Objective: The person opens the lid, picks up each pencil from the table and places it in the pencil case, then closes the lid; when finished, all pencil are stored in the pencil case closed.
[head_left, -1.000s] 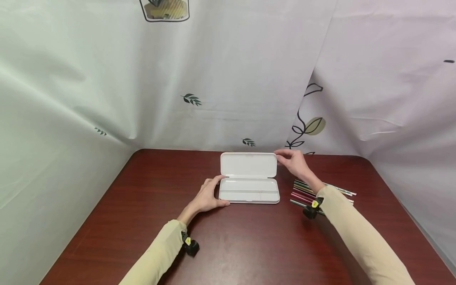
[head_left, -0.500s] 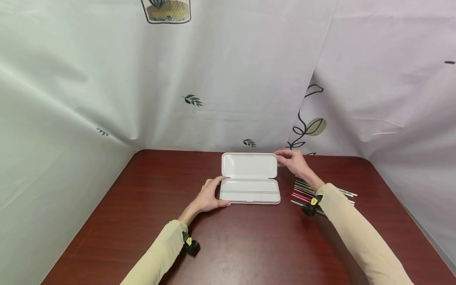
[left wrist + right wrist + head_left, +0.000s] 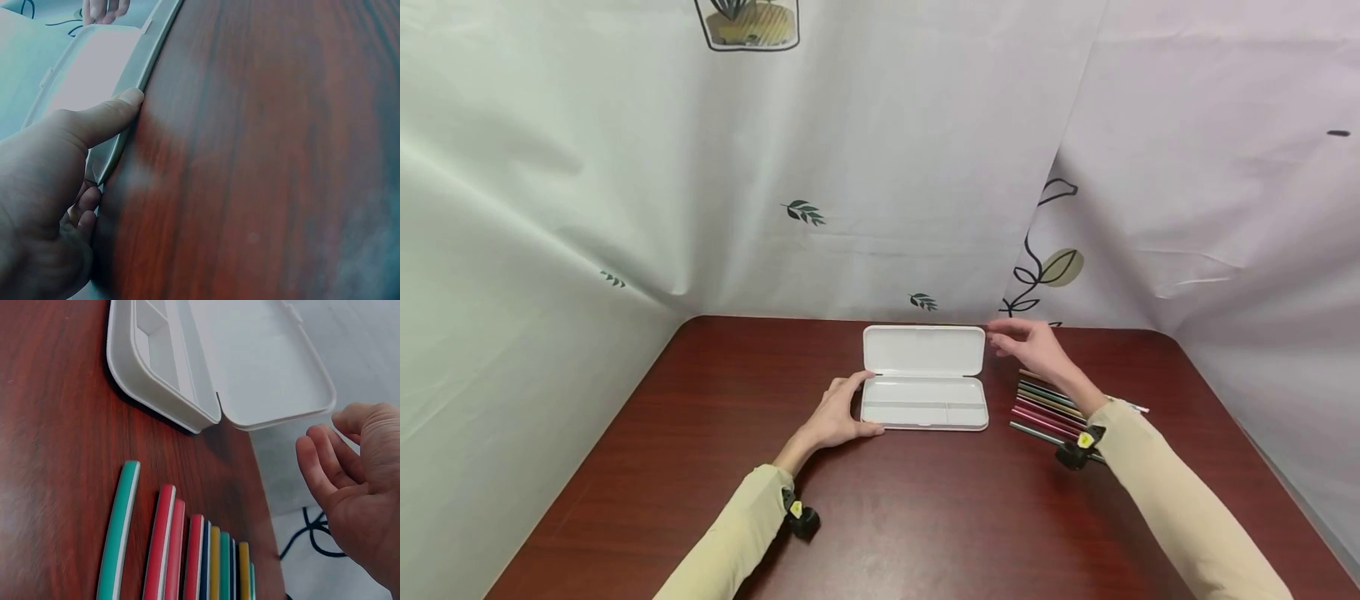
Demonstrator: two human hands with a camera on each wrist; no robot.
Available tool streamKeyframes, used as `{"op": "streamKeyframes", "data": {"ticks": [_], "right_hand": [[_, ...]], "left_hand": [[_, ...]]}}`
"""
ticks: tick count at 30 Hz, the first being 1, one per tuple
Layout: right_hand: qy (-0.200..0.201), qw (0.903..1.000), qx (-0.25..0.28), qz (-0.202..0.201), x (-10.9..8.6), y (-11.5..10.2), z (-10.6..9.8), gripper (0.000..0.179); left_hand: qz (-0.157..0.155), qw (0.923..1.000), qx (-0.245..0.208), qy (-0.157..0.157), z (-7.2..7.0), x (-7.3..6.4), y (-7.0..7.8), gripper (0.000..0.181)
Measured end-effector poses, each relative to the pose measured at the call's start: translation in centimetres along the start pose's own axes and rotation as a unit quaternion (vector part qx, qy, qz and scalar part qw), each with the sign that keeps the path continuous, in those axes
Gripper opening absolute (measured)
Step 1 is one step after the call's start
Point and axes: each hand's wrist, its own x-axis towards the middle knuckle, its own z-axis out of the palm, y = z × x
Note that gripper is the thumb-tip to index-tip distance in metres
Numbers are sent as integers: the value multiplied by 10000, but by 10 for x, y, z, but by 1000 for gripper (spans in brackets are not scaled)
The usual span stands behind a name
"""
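Note:
A white pencil case (image 3: 904,413) lies at the far middle of the table with its lid (image 3: 923,350) raised and tilted back; its compartments hold nothing. My left hand (image 3: 831,418) grips the left end of the case, thumb on the front edge and fingers at the back, as the left wrist view also shows. My right hand (image 3: 1036,346) hovers by the lid's top right corner, fingers loosely bent. In the right wrist view a small gap separates the right hand (image 3: 369,469) from the lid (image 3: 269,375), and it holds nothing.
Several slim coloured pencils (image 3: 1037,412) lie side by side right of the case, partly under my right forearm; a green pencil (image 3: 119,531) lies a little apart. A patterned pale cloth (image 3: 880,167) hangs behind the brown table (image 3: 880,517), close to its far edge.
My right hand has let go of the lid's corner and moved slightly to the right. The lid stays raised, tilted back. My left hand has not moved.

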Motion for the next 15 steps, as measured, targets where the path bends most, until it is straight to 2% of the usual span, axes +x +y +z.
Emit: {"op": "streamKeyframes", "data": {"ticks": [5,7,11,15], "right_hand": [[116,9989,-430,-170,-26,-10,-17,27],[163,9962,-782,-338,-38,-13,-25,23],[315,9836,-1609,-754,-68,-16,-37,11],[408,9698,-2093,-1183,-99,-12,-45,16]], "left_hand": [[-1,10000,-44,-17,0,0,1,91],[41,10000,-40,-1,0,1,1,91],[118,9999,-33,10,-1,1,1,91],[97,9999,-61,-7,-1,1,1,91]]}}
